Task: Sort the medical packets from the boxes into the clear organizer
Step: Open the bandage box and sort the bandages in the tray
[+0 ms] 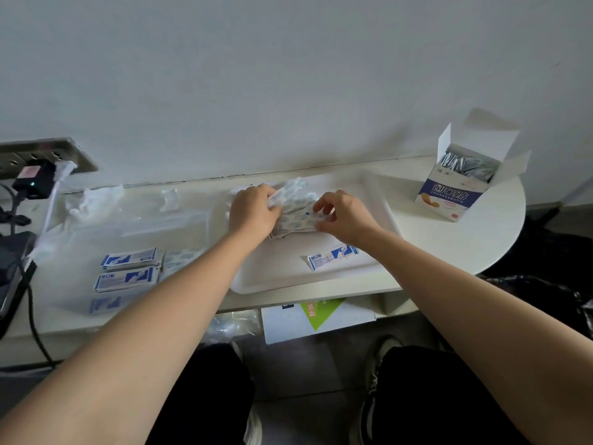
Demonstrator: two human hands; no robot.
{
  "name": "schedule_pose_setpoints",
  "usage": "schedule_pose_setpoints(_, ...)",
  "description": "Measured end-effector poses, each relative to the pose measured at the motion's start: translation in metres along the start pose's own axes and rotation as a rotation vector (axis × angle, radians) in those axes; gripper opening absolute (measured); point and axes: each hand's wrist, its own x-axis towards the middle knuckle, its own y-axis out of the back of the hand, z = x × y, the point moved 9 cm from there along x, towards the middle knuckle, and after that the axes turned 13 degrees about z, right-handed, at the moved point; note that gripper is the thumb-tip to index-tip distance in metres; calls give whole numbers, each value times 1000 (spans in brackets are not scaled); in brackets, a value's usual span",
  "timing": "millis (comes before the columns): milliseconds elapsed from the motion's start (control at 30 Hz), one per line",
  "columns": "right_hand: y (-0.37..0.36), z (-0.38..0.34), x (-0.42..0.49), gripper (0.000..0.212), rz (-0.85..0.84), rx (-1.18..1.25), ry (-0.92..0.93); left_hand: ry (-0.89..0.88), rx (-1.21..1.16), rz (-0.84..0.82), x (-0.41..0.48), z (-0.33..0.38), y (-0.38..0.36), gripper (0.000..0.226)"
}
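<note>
A heap of white-and-blue bandage packets (pixel 296 220) lies at the back of a white tray (pixel 288 277). My left hand (pixel 253 213) grips a few packets at the heap's left side. My right hand (pixel 343 216) pinches a packet at the heap's right edge. One blue-and-white packet (pixel 332 256) lies alone on the tray, under my right wrist. The clear organizer (pixel 134 232) stands to the left, with stacks of blue-and-white packets (pixel 130 268) in its near compartments. An open box (pixel 462 178) with grey packets inside stands at the right.
A power strip (pixel 41 159) with plugs and cables is on the wall at far left, above a dark device (pixel 12 271). Crumpled clear plastic (pixel 93 197) lies behind the organizer. A white and green box (pixel 317 316) sits under the table edge. My legs are below.
</note>
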Motion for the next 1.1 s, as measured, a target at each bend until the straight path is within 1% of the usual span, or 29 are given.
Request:
schedule_pose_setpoints(100, 10, 2, 5, 28, 75, 55, -48, 14, -33, 49, 3, -1, 9, 34)
schedule_pose_setpoints(167, 18, 2, 8, 29, 131, 113, -95, 1, -39, 35, 3, 0, 10, 35)
schedule_pose_setpoints(233, 15, 3, 7, 29, 111, 119, -120, 0, -37, 23, 3, 0, 8, 35)
schedule_pose_setpoints(333, 5, 8, 2, 28, 22, 87, -170, -24, -31, 18, 3, 7, 5, 35)
schedule_pose_setpoints(467, 8, 12, -3, 29, 25, 183, -246, -99, -7, -39, 2, 26, -7, 28)
schedule_pose_setpoints(567, 8, 11, -5, 30, 10, 219, -260, -130, 32, -82, 1, 28, -18, 29)
schedule_pose_setpoints(700, 7, 14, -5, 30, -4, 240, -272, -146, 50, -31, 7, 24, -13, 30)
schedule_pose_setpoints(767, 10, 15, -3, 30, 14, 256, -277, -153, 21, 7, 9, 24, -4, 32)
schedule_pose_setpoints(867, 18, 16, 1, 39, 91, 456, -365, -198, -42, 26, 8, 29, 10, 33)
schedule_pose_setpoints(933, 21, 16, 1, 46, 120, 610, -443, -251, -86, -7, 2, 36, 14, 33)
schedule_pose_setpoints(967, 21, 16, 1, 48, 113, 647, -464, -274, -109, -34, -1, 39, 14, 34)
schedule_pose_setpoints(1000, 20, 15, 0, 46, 92, 650, -462, -300, -125, -62, -6, 42, 13, 35)
schedule_pose_setpoints(1100, 18, 9, -5, 24, -5, 584, -386, -356, -134, -122, -20, 50, 9, 35)
